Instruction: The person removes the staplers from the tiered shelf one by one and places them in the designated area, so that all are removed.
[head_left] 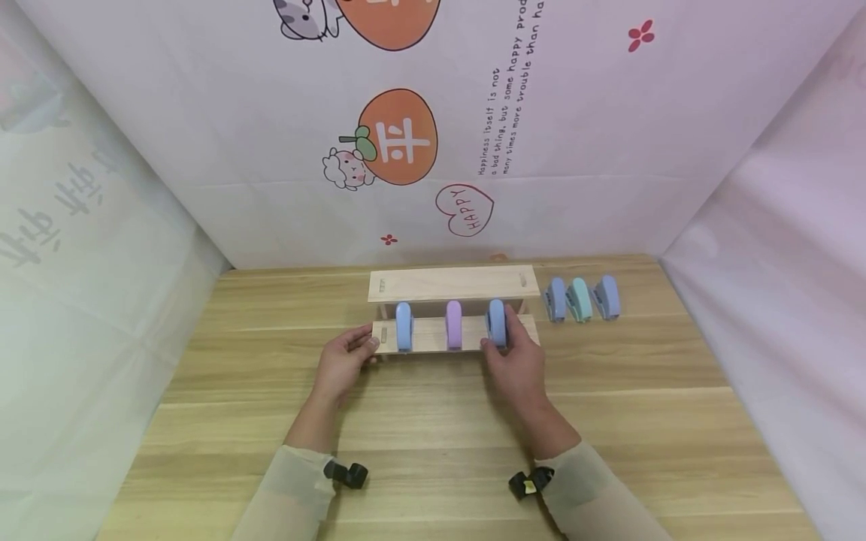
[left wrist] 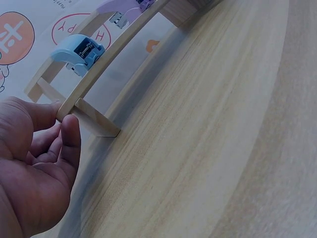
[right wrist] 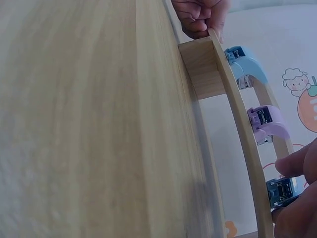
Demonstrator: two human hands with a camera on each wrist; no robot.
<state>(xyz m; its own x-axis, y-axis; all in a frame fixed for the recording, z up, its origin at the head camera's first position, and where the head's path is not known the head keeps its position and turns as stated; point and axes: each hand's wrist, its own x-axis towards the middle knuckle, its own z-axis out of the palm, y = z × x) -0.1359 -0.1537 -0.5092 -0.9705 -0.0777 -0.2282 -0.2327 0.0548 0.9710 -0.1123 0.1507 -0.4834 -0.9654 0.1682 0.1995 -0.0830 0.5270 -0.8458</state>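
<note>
A small two-step wooden rack (head_left: 426, 330) stands at the table's back, with a light blue stapler (head_left: 404, 327) on the left of its front board and a purple stapler (head_left: 454, 325) in the middle. My left hand (head_left: 345, 364) pinches the left end of that front board between thumb and fingers. At the right of the same board my right hand (head_left: 517, 364) grips a blue stapler (head_left: 497, 323), thumb on its left and fingers on its right. In the right wrist view, that blue stapler (right wrist: 281, 192) is partly hidden by the fingers.
Three more staplers stand side by side on the table right of the rack: a blue one (head_left: 556, 299), a mint green one (head_left: 579, 299) and another blue one (head_left: 607, 297). The rack's higher back board (head_left: 453, 283) bears no stapler. Printed cloth (head_left: 575, 150) hangs behind the table.
</note>
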